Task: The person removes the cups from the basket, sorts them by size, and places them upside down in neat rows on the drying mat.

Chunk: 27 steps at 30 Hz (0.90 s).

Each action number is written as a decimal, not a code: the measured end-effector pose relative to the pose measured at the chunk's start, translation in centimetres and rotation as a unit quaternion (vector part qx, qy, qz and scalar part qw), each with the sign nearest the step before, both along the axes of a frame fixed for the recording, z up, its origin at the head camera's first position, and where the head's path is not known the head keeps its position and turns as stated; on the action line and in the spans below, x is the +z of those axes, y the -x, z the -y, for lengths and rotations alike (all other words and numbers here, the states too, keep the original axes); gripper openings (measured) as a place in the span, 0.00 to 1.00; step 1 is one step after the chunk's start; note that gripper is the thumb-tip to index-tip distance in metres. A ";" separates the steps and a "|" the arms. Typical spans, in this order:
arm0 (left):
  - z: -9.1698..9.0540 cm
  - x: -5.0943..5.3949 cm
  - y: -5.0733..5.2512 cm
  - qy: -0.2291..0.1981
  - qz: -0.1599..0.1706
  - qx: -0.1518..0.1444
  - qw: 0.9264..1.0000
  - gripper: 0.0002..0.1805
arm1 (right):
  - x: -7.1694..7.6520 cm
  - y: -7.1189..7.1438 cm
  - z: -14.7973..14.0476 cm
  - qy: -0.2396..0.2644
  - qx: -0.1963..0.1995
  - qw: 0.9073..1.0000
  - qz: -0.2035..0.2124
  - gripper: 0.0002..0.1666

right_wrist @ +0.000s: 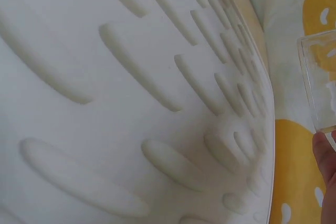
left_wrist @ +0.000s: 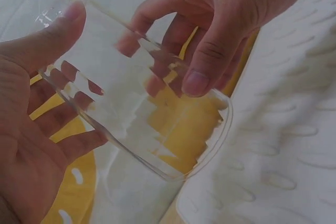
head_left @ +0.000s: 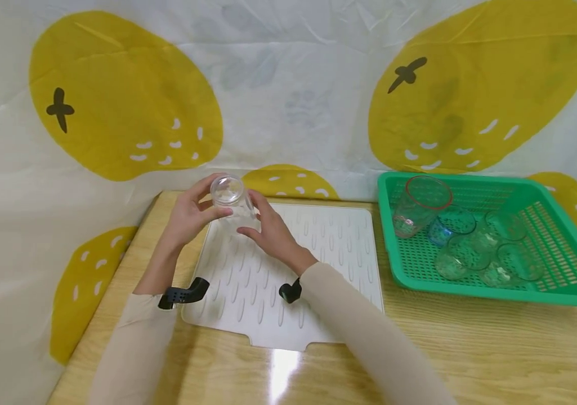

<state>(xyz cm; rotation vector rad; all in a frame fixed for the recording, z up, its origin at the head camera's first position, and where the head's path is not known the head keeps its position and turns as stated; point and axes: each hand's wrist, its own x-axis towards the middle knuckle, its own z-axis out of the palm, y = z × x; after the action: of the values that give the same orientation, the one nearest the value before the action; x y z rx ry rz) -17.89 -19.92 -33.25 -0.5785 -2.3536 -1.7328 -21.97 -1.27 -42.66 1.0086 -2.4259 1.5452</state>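
Head: glass (head_left: 235, 201) between hands (head_left: 189, 216) (head_left: 273, 232), near far-left corner of mat (head_left: 258, 275)

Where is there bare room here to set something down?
The white ridged mat is bare between the right hand and the green plastic basket. The light wooden table is bare between the basket's near rim and the right beige sleeve. Crowded: the basket's left and middle, with transparent round cups.

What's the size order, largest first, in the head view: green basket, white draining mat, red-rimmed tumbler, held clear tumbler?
1. Green basket and white draining mat: too close to rank
2. Red-rimmed tumbler
3. Held clear tumbler, partly covered
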 end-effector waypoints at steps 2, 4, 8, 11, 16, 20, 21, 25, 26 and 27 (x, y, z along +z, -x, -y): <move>0.5 -0.1 0.3 -0.001 0.008 -0.003 1.000 0.34 | -0.1 0.3 0.5 -0.005 0.002 1.000 0.005 0.49; 0.9 -0.2 0.6 -0.002 0.016 -0.005 1.000 0.33 | -0.2 0.5 0.9 -0.012 0.003 1.000 0.009 0.49; 1.6 -0.6 1.5 -0.008 0.019 -0.013 1.000 0.33 | -0.3 0.9 1.5 -0.024 -0.005 1.000 0.012 0.49; 2.0 -1.3 2.4 -0.015 0.015 -0.022 1.000 0.33 | -0.4 1.2 1.8 -0.034 -0.018 0.999 0.015 0.50; 2.9 -3.4 4.3 -0.018 0.022 -0.022 0.999 0.34 | -1.0 1.7 2.0 -0.052 -0.034 0.998 0.021 0.50; 3.2 -4.6 5.2 -0.028 0.032 -0.023 0.999 0.35 | -1.6 2.0 2.1 -0.062 -0.044 0.997 0.022 0.50; 3.2 -4.7 5.3 -0.031 0.031 -0.025 0.999 0.35 | -1.7 2.0 2.0 -0.064 -0.048 0.997 0.022 0.49; 2.8 -4.9 5.8 -0.036 0.030 -0.028 0.998 0.36 | -2.0 2.2 1.7 -0.049 -0.060 0.997 0.018 0.48; 2.6 -4.9 6.0 -0.038 0.030 -0.031 0.998 0.36 | -2.1 2.2 1.6 -0.043 -0.062 0.997 0.020 0.48; 2.5 -4.9 6.1 -0.040 0.031 -0.032 0.998 0.35 | -2.2 2.3 1.5 -0.036 -0.063 0.997 0.021 0.48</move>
<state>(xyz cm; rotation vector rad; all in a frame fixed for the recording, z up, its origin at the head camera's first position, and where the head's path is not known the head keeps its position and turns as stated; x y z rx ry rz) -23.96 -22.41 -38.14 -0.6025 -2.3185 -1.8886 -24.22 -2.74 -44.87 0.8229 -2.5366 1.4624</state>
